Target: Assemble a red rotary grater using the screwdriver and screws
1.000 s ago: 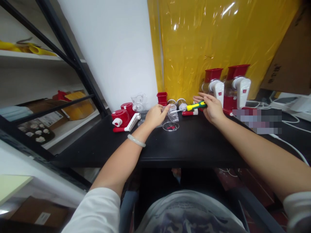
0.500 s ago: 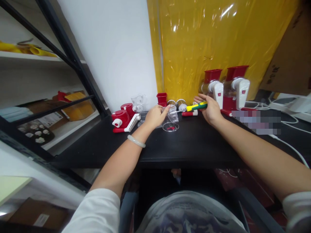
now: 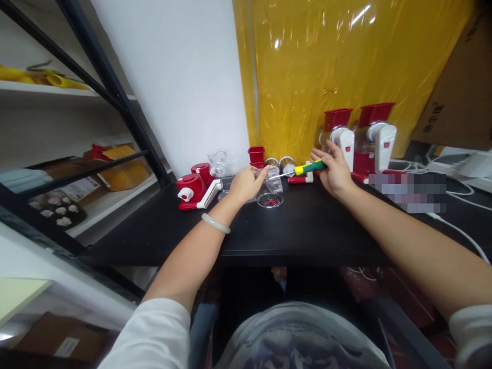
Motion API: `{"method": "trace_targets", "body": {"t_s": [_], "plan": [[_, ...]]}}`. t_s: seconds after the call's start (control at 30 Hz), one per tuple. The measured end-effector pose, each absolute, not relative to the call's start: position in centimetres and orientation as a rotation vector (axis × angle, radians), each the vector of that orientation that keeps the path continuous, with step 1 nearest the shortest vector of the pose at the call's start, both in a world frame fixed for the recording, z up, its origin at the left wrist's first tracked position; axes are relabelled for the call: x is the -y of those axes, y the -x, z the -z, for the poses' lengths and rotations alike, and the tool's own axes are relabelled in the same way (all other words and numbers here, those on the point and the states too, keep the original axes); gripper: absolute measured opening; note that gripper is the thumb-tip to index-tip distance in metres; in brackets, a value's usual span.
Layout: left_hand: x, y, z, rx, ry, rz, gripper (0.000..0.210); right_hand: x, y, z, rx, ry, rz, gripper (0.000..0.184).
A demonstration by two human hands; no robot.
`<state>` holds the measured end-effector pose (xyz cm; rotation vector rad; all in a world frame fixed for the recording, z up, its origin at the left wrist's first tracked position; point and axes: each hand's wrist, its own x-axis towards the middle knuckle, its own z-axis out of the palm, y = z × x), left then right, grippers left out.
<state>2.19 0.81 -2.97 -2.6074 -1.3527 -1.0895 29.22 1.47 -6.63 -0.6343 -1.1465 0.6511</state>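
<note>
My left hand point(image 3: 248, 184), with a pale bangle at the wrist, is closed on a clear plastic part point(image 3: 274, 180) above the black table. In my right hand point(image 3: 335, 171) lies the butt of a screwdriver point(image 3: 310, 167) with a yellow and green handle. That hand's upper fingers are stretched out while the handle rests against the palm and thumb. The screwdriver's shaft points left into the clear part; its tip is hidden there. Below, a clear round piece with a red mark point(image 3: 270, 201) lies on the table.
Red bases with white cranks point(image 3: 191, 189) stand at the left, beside a clear housing point(image 3: 220, 161). Behind my hands are a red hopper point(image 3: 256, 155), metal drums point(image 3: 287, 166) and a red-handled crank point(image 3: 300, 179). Assembled red-and-white graters point(image 3: 380, 141) and white cables point(image 3: 457, 230) are at the right.
My right hand's fingers have shifted around the screwdriver handle, which has turned and shows more green. My left hand and the clear part have stayed in place.
</note>
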Motion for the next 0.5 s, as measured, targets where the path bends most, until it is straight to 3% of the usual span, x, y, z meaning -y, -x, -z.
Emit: {"method": "trace_targets", "body": {"t_s": [0.5], "plan": [[-0.80, -2.20, 3.00, 1.332, 2.617, 1.086, 0.064, -0.86, -28.68, 6.56, 1.158, 0.765, -0.576, 0.055]]}}
